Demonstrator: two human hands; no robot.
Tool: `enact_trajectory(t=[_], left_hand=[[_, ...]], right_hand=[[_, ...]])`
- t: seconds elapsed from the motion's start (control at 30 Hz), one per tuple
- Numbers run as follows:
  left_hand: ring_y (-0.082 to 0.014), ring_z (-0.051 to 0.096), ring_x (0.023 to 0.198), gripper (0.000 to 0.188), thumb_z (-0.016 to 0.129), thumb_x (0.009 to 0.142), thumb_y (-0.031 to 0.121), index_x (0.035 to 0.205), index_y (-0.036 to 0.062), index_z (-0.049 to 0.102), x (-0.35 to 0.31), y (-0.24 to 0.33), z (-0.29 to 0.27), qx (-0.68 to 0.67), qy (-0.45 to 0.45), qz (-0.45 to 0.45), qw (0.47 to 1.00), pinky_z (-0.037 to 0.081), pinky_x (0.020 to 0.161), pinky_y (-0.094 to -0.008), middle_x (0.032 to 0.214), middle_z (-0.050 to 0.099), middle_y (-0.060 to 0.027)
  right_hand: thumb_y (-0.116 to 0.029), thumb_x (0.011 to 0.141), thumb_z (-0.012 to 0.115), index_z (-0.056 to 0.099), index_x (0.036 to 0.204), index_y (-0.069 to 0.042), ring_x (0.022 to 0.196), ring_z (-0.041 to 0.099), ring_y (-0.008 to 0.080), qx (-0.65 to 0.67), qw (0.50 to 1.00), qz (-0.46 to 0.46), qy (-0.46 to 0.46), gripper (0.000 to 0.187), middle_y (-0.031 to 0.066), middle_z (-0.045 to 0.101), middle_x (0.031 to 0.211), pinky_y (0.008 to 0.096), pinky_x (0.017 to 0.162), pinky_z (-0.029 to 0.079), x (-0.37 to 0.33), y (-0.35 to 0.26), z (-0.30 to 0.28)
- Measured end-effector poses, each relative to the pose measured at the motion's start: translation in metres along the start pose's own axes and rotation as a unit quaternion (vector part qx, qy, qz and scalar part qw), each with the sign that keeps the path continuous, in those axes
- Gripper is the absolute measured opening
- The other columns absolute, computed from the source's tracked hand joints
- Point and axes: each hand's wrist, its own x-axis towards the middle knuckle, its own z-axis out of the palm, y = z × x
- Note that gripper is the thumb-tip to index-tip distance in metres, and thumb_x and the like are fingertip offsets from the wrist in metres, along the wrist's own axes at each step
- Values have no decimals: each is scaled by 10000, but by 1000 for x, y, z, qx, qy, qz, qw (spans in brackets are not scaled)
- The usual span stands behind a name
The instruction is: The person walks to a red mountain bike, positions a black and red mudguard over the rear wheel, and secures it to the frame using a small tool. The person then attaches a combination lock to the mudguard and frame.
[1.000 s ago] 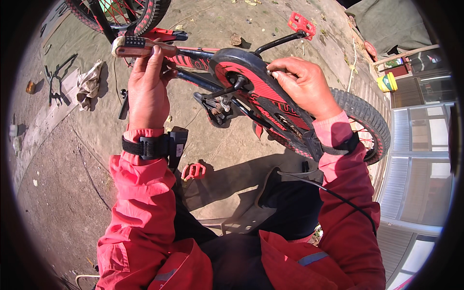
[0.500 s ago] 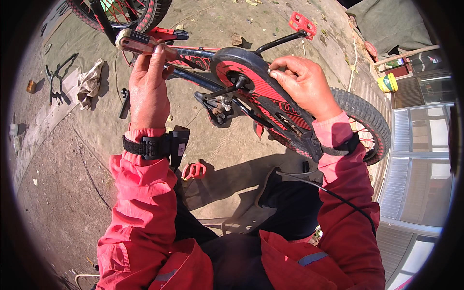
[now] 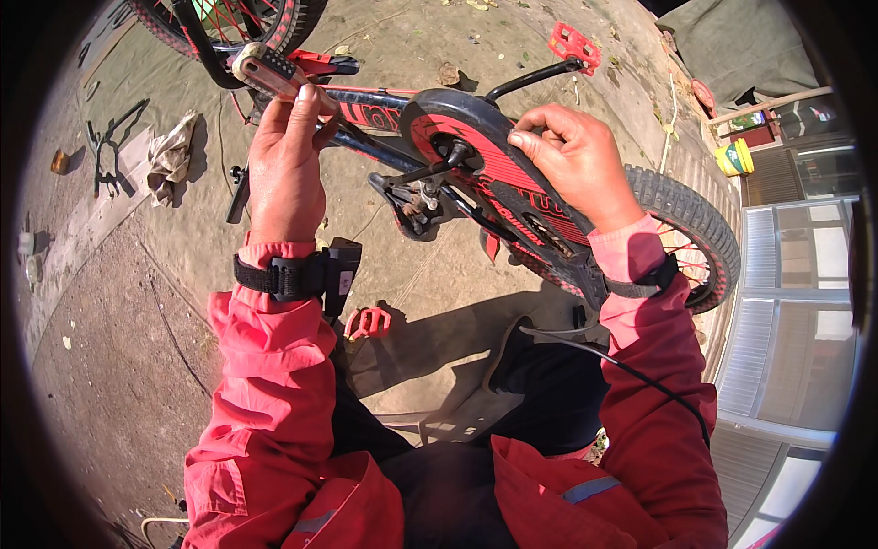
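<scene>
My left hand [image 3: 288,165] is closed round a thick red, black and cream tool handle [image 3: 267,69], much like a screwdriver's, above the bicycle frame; any shaft is hidden. Near the upper edge of the bicycle's black-and-red chain guard [image 3: 540,192], my right hand [image 3: 576,160] has thumb and forefinger pinched together. What it pinches, if anything, is too small to make out. The bicycle lies in front of me, its near crank arm [image 3: 434,171] pointing left. On the far crank sits a red pedal [image 3: 573,49]. Another red pedal [image 3: 368,323] lies loose on the ground sheet.
The knobbly rear tyre [image 3: 686,220] is at the right, the front wheel [image 3: 297,23] at the upper left. A pale rag [image 3: 171,160] and black metal parts [image 3: 112,151] lie on the left. A yellow bucket [image 3: 733,157] stands by the glazed wall [image 3: 796,302].
The tool handle in my left hand has turned slightly and shifted a little right and up. My right hand has shifted slightly, staying pinched beside the chain guard.
</scene>
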Motion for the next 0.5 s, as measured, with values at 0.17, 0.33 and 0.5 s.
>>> enact_trajectory(t=[0.17,0.33,0.5], left_hand=[[-155,634,1024,261,564,1046,233,1211,35,607,0,0,0,-7,6,-4,1000,487,972,-368,1101,667,-48],[-153,634,1030,259,567,1045,231,1211,36,607,0,0,-1,-6,4,-1,1000,490,965,-364,1100,665,-46],[-147,631,1038,260,565,1046,237,1215,44,606,-2,1,-1,0,7,-1,1000,488,963,-361,1107,663,-36]], right_hand=[[-97,874,732,686,958,-10,625,445,63,-21,999,33,-20,129,-11,536,723,251,576,391,0,-4,-3],[-70,871,705,686,988,-17,615,418,57,-12,999,40,-22,130,-30,462,682,249,567,375,0,-8,-2],[-75,872,716,688,986,-19,582,365,44,11,997,69,-20,130,-58,395,627,249,537,326,-2,-7,-2]])
